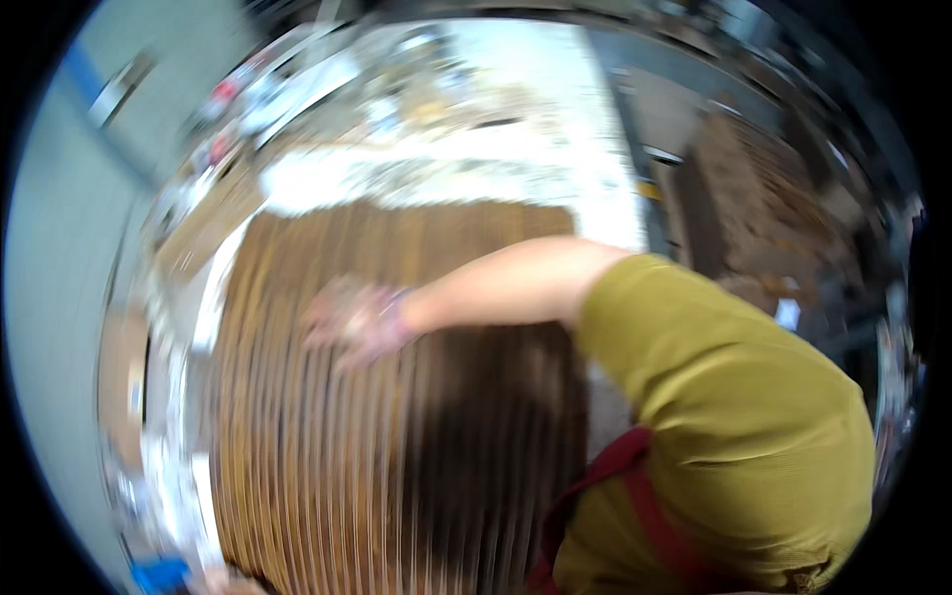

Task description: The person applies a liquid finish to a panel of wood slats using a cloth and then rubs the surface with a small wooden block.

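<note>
A large brown ribbed panel, which looks like wood slats side by side, lies across the table. At the lower left, by the panel's near corner, a small blurred part of my left hand shows at the picture's edge. Its fingers are not clear, and I cannot tell whether it grips the panel. Beside it is a bright blue object of unclear kind. My right hand is out of view. A co-worker in an olive shirt with red straps leans over the panel from the right, their blurred hand spread over the slats.
Beyond the panel, the white, stained tabletop carries blurred jars and small items. A cardboard piece lies along the left side, with another cardboard box nearer. Brown stacked material stands at the right. A pale wall borders the left.
</note>
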Available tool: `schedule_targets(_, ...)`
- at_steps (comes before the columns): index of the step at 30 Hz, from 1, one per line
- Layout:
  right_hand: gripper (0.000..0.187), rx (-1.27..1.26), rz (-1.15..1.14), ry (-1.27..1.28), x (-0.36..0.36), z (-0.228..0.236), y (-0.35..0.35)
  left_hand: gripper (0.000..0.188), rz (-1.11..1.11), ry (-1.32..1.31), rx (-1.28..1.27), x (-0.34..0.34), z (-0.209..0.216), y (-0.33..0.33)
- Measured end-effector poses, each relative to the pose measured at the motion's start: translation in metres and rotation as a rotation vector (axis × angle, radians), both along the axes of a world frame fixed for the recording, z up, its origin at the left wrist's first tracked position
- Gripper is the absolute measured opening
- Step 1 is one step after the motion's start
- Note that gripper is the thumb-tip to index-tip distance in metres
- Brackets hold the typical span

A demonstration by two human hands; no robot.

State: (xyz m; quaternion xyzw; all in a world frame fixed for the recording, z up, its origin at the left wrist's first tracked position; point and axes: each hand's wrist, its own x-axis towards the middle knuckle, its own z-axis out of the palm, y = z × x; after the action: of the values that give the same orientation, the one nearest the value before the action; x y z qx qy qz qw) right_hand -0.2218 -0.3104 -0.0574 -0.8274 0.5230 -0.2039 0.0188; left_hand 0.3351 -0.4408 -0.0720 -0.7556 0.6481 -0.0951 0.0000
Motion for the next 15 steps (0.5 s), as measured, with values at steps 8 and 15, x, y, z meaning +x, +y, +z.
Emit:
schedule_targets(8, 0.054, 0.435, 0.089, -1.100, 0.104, 0.016, -0.003, 0.058, -0.518, 0.919, 0.307, -0.233, 0.050, 0.112)
schedule_targets(15, 0.033, 0.848, -0.242, -1.358, 0.062, 0.089, 0.009, 0.047, -0.531, 1.038, -0.181, -0.182, 0.073, 0.082)
